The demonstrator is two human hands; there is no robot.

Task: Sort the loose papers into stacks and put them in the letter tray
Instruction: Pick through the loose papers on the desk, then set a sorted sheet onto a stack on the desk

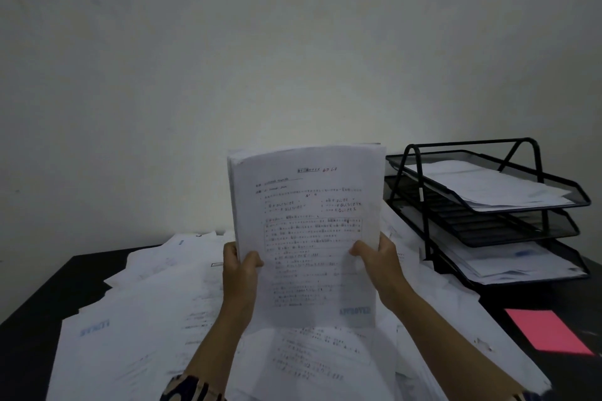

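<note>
Papers: a sheaf (306,231) of printed sheets is held upright above the desk (29,329), printed face toward the person, several sheets thick judging by the staggered edges at the top left corner. A blue "APPROVED" stamp shows at the lower right of the front sheet.

Left hand (239,265) grips the sheaf's left edge at about mid-height, thumb curled over the front, fingers behind. Right hand (378,257) grips the right edge at the same height, thumb on the front. Both are clamped on the sheaf; neither is free. The lower part of the sheaf hangs below the hands, and the bottom edge sits just above the loose pile (146,319).

Handling, as a judgement: light, thin, floppy. The top bows slightly. Sheets will probably slide against each other, so a one-handed hold risks fanning or dropping some. The two-edge grip looks right for squaring; a tap of the bottom edge on the desk would likely align it. For carrying flat, support from beneath seems safer.

Tray (488,205): black mesh, three tiers, to the right of the sheaf and near it, not touching. Top and bottom tiers hold paper; the middle tier appears bare. The sheaf is closer to the right hand's side of the desk, so the tray is an easy reach.

Pile covers most of the desk. A pink slip (547,332) lies apart at right.
</note>
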